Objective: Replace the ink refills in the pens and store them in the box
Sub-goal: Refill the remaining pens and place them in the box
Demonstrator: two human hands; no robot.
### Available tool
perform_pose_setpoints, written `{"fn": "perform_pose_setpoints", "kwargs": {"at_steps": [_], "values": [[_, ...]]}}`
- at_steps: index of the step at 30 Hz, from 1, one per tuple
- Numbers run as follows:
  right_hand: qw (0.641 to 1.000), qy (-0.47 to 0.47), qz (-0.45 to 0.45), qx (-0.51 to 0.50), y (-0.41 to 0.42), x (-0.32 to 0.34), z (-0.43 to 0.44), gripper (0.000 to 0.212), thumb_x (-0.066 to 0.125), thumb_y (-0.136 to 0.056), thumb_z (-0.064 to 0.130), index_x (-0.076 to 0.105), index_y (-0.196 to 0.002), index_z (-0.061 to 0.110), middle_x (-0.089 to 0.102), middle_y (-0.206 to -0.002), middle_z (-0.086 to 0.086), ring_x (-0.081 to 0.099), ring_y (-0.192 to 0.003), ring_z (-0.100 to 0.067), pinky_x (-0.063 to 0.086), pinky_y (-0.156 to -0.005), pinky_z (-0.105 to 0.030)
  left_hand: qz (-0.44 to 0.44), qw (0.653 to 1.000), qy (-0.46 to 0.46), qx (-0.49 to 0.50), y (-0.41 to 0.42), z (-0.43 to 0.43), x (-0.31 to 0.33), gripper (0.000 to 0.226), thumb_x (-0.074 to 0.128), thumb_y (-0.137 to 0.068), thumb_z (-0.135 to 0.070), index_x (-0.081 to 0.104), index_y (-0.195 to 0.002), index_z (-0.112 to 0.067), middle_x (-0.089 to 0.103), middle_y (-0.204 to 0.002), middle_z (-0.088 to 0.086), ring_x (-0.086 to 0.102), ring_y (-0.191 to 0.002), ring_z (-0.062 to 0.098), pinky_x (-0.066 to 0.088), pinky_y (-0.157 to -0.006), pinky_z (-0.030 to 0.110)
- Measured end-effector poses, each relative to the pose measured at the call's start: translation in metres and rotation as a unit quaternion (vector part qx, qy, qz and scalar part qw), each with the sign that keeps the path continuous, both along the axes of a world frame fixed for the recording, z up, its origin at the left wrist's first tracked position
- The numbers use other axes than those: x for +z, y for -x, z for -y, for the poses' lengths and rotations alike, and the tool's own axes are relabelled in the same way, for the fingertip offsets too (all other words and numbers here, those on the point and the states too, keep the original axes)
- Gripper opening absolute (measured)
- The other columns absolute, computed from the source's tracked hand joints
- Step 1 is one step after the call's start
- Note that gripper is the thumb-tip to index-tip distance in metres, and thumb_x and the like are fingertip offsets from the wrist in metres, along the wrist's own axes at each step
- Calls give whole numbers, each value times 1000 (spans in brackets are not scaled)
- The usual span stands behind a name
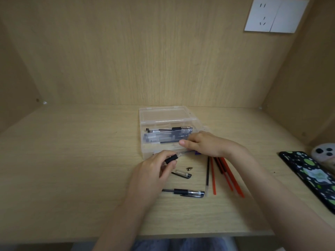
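**Pen barrel sitting in the left hand, just in front of the box**

The pen barrel [171, 159] is showing in my head camera, and that is the only view I am getting. The left hand [154, 171] is holding it just above the desk [72, 160], with the fingers curling around its black grip. A thin refill [187, 152] is sticking out of the barrel and running toward the right hand [204, 144].

The right hand is hovering over the front right corner of the clear box [141, 127]. Its thumb is pointing left and its other fingers are bending down. I cannot tell if they are pinching the refill, because the hand is hiding that end.

The box is lying open, with its lid [163, 114] lying flat behind it. A few pens [168, 135] are lying inside.

Near the left hand, a pen cap [182, 173] and a small metal tip [189, 168] are resting on the desk. A whole pen [184, 192] is lying closer to me. To its right, a black refill [207, 173] and some red refills [230, 178] are lying side by side.

A spotted phone [311, 176] is sitting at the far right edge. A white wall socket [275, 14] is showing up high.
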State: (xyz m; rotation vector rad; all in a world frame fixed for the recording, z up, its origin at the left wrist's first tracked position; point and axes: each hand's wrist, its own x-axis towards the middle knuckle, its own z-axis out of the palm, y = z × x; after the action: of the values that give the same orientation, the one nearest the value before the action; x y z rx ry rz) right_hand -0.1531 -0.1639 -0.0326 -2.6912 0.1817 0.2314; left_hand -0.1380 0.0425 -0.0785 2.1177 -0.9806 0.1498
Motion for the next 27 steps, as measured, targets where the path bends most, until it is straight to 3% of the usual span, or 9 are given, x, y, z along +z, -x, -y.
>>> {"fn": "perform_pose_setpoints", "kwargs": {"at_steps": [5, 9, 14, 18, 23, 27], "values": [[997, -72, 28, 15, 6, 1, 9, 30, 55, -89, 45, 59, -78, 18, 56, -77, 1, 50, -71, -10, 42, -71, -27, 8, 1000, 4, 2, 0, -1, 0, 16, 55, -91, -32, 59, -107, -32, 56, -81, -22, 52, -68, -5, 35, -57, 10], [980, -170, 106, -1, 10, 4, 11, 2, 70, -83, 19, 69, -85, 19, 67, -84, 1, 57, -75, -2, 45, -74, -16, 22, 1000, 20, -4, 0, 0, 1, 20, 53, -91, -31, 60, -110, -29, 56, -94, -22, 53, -82, -5, 43, -66, 13], [945, -239, 221, -38, 20, 10, 4, 8, 74, -78, 11, 74, -84, 15, 67, -75, 5, 54, -64, 7, 41, -68, -6, 20, 998, 52, -2, 0, 0, 2, 23, 50, -91, -35, 61, -109, -28, 47, -114, -22, 54, -90, -3, 50, -74, 24], [913, -310, 263, -38, 36, 16, -4, 12, 74, -76, 12, 74, -89, 12, 73, -79, 0, 64, -73, -3, 48, -73, -12, 12, 997, 70, -10, -1, 0, 3, 30, 48, -89, -40, 63, -110, -25, 36, -136, -25, 58, -98, -2, 51, -80, 23], [838, -445, 311, -49, 48, 12, -13, 16, 68, -73, 14, 70, -86, 5, 71, -69, 2, 63, -63, -8, 52, -67, -19, 10, 999, 50, -18, 1, 1, 2, 24, 53, -92, -31, 62, -114, -30, 52, -123, -26, 54, -98, -5, 48, -78, 18], [790, -504, 340, -84, 47, -2, -21, 15, 58, -85, 18, 64, -89, 5, 68, -70, -4, 57, -59, -15, 50, -61, -24, 4, 998, 52, -25, 1, 0, 2, 24, 50, -92, -34, 61, -113, -31, 48, -121, -30, 54, -98, -7, 49, -81, 20]]}}
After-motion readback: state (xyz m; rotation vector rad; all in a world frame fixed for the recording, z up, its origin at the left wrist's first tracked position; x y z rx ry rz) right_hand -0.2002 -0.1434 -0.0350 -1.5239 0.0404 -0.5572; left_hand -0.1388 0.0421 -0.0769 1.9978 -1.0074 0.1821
